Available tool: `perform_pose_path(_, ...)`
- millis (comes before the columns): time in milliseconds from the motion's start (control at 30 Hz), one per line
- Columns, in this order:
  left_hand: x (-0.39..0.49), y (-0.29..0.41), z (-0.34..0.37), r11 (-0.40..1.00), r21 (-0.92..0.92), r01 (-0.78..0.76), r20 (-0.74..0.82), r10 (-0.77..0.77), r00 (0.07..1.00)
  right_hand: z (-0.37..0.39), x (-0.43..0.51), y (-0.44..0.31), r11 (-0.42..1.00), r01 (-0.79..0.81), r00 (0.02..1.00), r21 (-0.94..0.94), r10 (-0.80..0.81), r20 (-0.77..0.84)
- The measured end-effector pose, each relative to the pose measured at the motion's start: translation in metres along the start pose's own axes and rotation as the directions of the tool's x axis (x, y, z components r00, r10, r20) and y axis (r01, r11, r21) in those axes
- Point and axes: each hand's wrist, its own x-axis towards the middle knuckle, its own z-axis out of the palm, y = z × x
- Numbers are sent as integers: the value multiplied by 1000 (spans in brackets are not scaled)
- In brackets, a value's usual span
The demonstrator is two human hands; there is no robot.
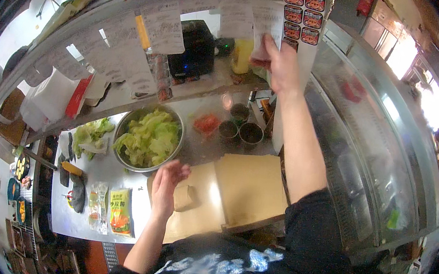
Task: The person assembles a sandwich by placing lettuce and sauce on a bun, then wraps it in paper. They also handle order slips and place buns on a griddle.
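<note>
My right hand [282, 65] is raised to the shelf front and grips a white paper slip [268, 22] between thumb and fingers. A strip of red and black stickers [303, 14] runs down the post beside it. Over the counter, my left hand [167, 186] hovers blurred with loosely bent fingers and nothing visible in it. Just right of those fingers, a small brown-paper-wrapped packet [183, 198] rests on brown paper sheets [252, 189]. Beyond the left hand stands a metal bowl [180, 138] of torn lettuce leaves [148, 137].
Printed slips [120, 48] hang along the shelf. Three dark cups [250, 133] and chopped red food [206, 124] sit behind the paper. A yellow sauce pouch [121, 211] and more lettuce [92, 134] lie left. A glass display case [368, 154] flanks my right arm.
</note>
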Motion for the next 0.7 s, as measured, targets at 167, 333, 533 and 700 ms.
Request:
perform_pose_path(167,-60,-40,-56,981,17,195,-203,-187,961,-10,33,7,977,-35,999,209,38,-9)
perform_pose_path(333,-105,-51,-91,944,-55,325,-394,-320,862,-25,57,23,981,-95,993,169,106,-58)
perform_pose_path(533,-102,-59,-81,955,-20,297,-328,-287,900,-18,78,17,996,-22,995,89,31,-96)
perform_pose_path(700,-91,-58,-75,932,157,327,-190,-297,936,-13,37,31,962,19,991,272,19,-136)
